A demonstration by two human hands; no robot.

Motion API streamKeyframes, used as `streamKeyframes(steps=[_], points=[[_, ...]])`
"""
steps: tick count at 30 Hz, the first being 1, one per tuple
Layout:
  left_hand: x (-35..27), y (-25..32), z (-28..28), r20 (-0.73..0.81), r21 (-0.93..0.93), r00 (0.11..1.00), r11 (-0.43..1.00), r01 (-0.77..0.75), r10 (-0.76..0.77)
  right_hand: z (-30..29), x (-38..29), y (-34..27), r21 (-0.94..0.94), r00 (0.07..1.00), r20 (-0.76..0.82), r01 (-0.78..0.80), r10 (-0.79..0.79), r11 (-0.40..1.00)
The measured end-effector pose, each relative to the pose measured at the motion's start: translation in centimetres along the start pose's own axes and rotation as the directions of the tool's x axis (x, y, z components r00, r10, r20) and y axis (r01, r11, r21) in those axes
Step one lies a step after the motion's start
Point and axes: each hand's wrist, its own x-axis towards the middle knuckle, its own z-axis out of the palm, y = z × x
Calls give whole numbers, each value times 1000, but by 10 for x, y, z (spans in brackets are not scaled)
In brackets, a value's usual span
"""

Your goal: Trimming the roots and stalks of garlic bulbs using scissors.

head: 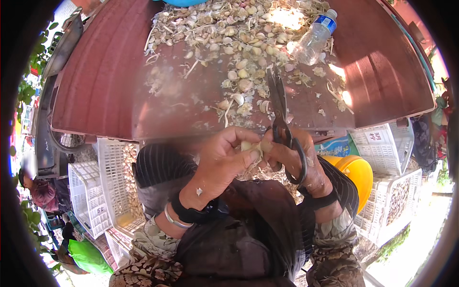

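At the near edge of a red table (172,118), my left hand (226,158) and my right hand (294,154) meet over a pale piece of garlic (251,146), pinched between the fingertips of both. Dark metal scissors (279,104) hang on my right hand, their handle loops around its fingers and the blades pointing away from me over the table. Beyond the hands, loose garlic cloves (245,85), papery skins and dry stalks lie scattered, thickest at the far side. A clear plastic bottle (312,39) with a blue label lies on its side among them.
White plastic crates (116,179) holding garlic stand at the left, and more crates (385,204) at the right. A yellow bucket (358,175) is beside my right knee. Part of a blue basin (184,3) shows at the far edge. Another person (45,193) is at far left.
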Motion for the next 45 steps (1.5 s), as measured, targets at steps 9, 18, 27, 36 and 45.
streamKeyframes(steps=[9,18,27,36,45], points=[[-9,-6,-7,37,-47,999,998,34,-33,3,-9,-6,36,998,62,-14,11,999],[-4,3,-3,32,-3,998,999,51,-51,5,-2,1,140,1000,14,-11,9,990],[1,-13,-13,-115,-45,993,999,13,-18,17,1,11,-28,994,-59,95,-96,995],[-25,-9,-24,-55,-73,998,997,39,-43,36,-10,1,-392,958,9,268,-288,880],[-145,81,-132,-380,913,709,117,391,594,22,-15,8,-457,940,184,341,-288,821]])
